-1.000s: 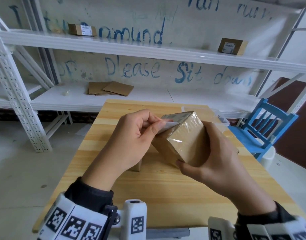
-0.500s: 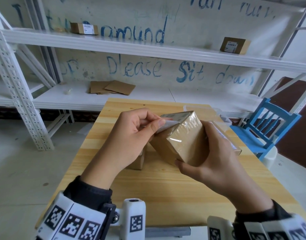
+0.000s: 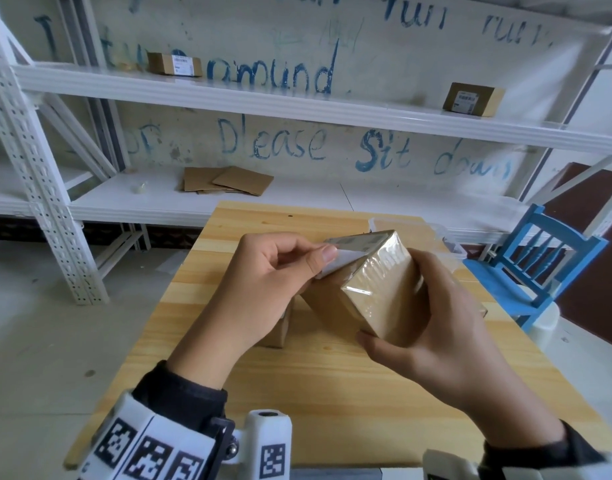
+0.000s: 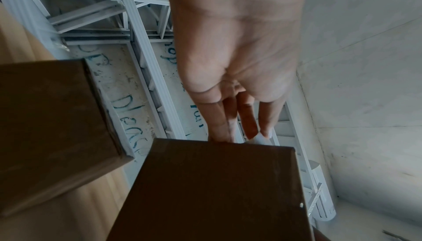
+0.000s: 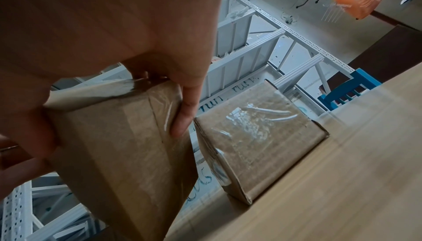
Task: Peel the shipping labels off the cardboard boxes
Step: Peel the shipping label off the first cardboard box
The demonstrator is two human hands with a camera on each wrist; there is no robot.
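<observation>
A brown cardboard box (image 3: 377,292) wrapped in clear tape is held tilted above the wooden table (image 3: 332,393). My right hand (image 3: 436,320) grips it from the right side, thumb on the near corner. My left hand (image 3: 323,259) pinches the lifted corner of the white shipping label (image 3: 335,266), whose far part still lies on the box's top face. In the left wrist view the fingers hold the white label corner (image 4: 259,139) at the box's (image 4: 217,190) edge. The right wrist view shows fingers (image 5: 182,118) curled round the box (image 5: 118,145).
A second box (image 3: 280,330) stands on the table under my left hand, and another taped one (image 5: 258,136) lies beside the held box. White shelves carry two labelled boxes (image 3: 174,64) (image 3: 472,98) and flat cardboard (image 3: 228,180). A blue chair (image 3: 539,268) stands right of the table.
My left hand has drawn the label corner a little further off the box, to the left. My right hand keeps the same grip on the box.
</observation>
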